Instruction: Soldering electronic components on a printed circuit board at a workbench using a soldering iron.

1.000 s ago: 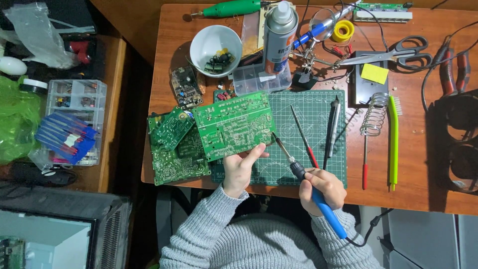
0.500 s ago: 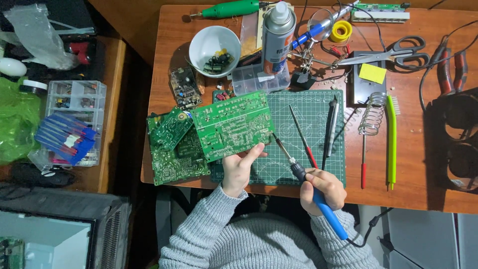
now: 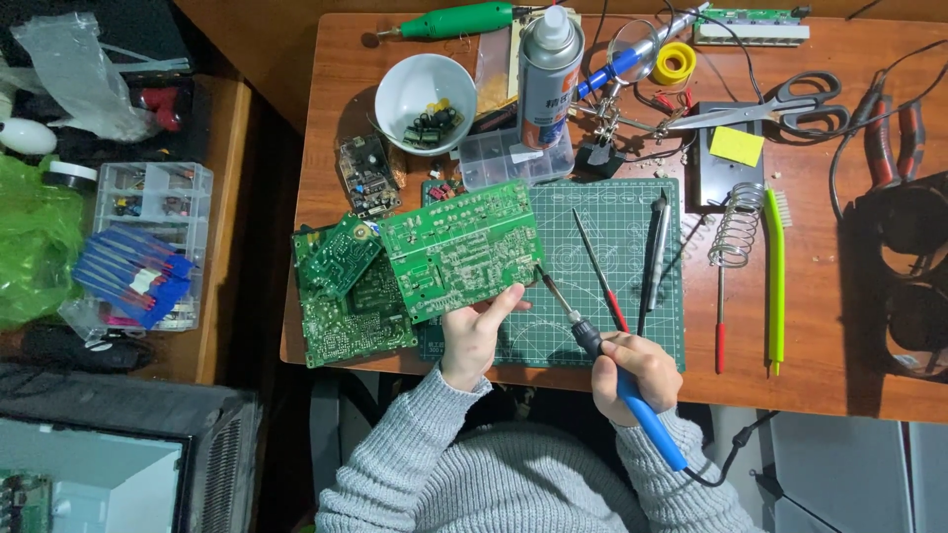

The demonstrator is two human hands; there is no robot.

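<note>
Green circuit board (image 3: 462, 249) lay w/ its long axis running left-right, tilted so the right end sat a bit higher; solder side up, resting partly on two other green boards (image 3: 341, 296) at left and partly on the green cutting mat (image 3: 612, 227). Component side hidden underneath. Left hand (image 3: 472, 331) came up from the near desk (image 3: 810, 336) edge, fingers pinching the board's lower right edge, thumb stretched along that edge toward the corner; fingertips under the board not visible. Soldering iron (image 3: 602, 360) pointed up-left, long axis diagonal: metal tip at the board's lower right corner, blue handle running down-right past the desk edge. Whether tip actually touched the board: can't tell, too small. Right hand (image 3: 637, 373) was curled round the handle in a pen-like grip, fingers closed on the black collar, wrist below the desk edge in a grey knit sleeve. Cord trailed off bottom right, partly cut off. Just right of the iron, a red-handled screwdriver (image 3: 597, 268) and dark tweezers (image 3: 652, 259) lay on the mat, apart from both hands.
</note>
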